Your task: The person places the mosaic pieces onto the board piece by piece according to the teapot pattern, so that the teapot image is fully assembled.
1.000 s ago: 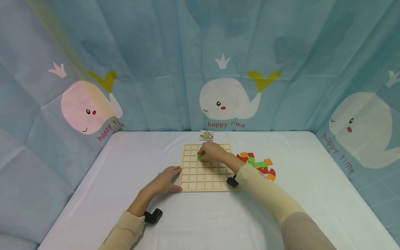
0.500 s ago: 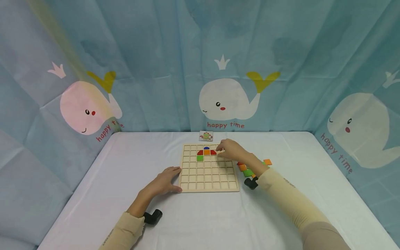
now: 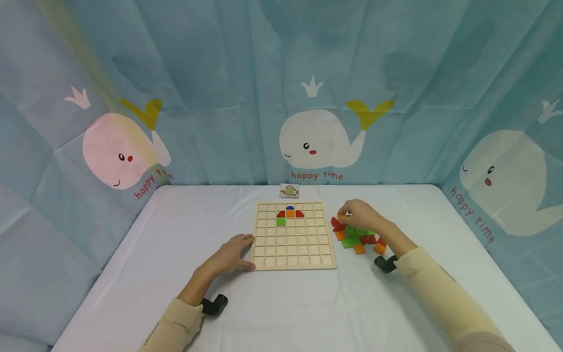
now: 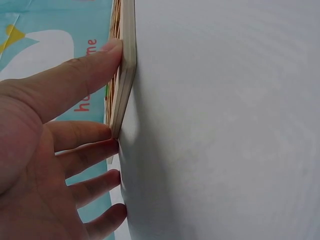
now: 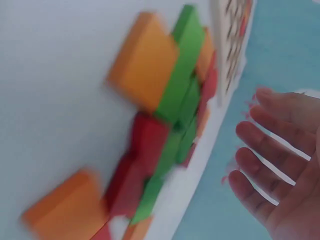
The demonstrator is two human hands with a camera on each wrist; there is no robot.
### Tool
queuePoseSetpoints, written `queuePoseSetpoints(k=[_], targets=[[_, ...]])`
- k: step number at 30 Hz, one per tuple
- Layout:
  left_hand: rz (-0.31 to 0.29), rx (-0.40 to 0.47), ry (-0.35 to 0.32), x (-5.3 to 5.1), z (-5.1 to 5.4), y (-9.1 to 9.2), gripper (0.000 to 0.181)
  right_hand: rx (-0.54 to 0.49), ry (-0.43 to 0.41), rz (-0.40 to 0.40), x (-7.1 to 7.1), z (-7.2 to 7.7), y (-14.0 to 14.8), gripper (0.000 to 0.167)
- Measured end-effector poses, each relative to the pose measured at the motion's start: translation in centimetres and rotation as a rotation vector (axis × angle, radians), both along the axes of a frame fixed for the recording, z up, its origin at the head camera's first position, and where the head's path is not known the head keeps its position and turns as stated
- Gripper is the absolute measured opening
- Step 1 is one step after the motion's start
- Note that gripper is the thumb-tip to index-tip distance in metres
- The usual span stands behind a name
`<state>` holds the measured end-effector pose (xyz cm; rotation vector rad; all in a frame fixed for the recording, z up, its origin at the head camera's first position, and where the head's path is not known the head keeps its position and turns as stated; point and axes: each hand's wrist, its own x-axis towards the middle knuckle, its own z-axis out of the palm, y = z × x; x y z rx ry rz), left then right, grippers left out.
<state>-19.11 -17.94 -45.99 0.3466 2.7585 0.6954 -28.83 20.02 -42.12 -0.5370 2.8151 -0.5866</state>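
A wooden grid board (image 3: 292,249) lies on the table. Near its top are a blue half-round piece (image 3: 290,208), an orange square (image 3: 290,213) between two red rounded pieces (image 3: 300,214), and a green square (image 3: 280,222). My left hand (image 3: 230,256) touches the board's left edge with extended fingers, thumb at the near corner in the left wrist view. My right hand (image 3: 362,215) hovers over the loose pieces (image 3: 350,242), fingertips close to an orange one at the back. In the right wrist view, its fingers are loosely extended and hold nothing visible.
A small picture card (image 3: 289,190) lies behind the board. Red, green and orange pieces are heaped right of the board, some overlapping. A blue whale-print curtain (image 3: 220,142) hangs behind the white-covered table (image 3: 281,313).
My right hand has moved right, off the board and over the loose pieces. The green square now shows in its cell beneath the left red piece. My left hand stays put.
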Motion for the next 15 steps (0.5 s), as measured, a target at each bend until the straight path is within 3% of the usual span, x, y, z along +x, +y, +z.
queuePoseSetpoints(k=[9,15], targets=[[-0.006,-0.005,0.006,0.1,0.0,-0.1,0.083,0.026,-0.080,-0.086,0.6,-1.4,3.6,0.026],[-0.006,-0.002,0.006,0.1,0.1,0.0,0.083,0.027,-0.075,-0.067,1.1,-1.8,5.2,0.026]])
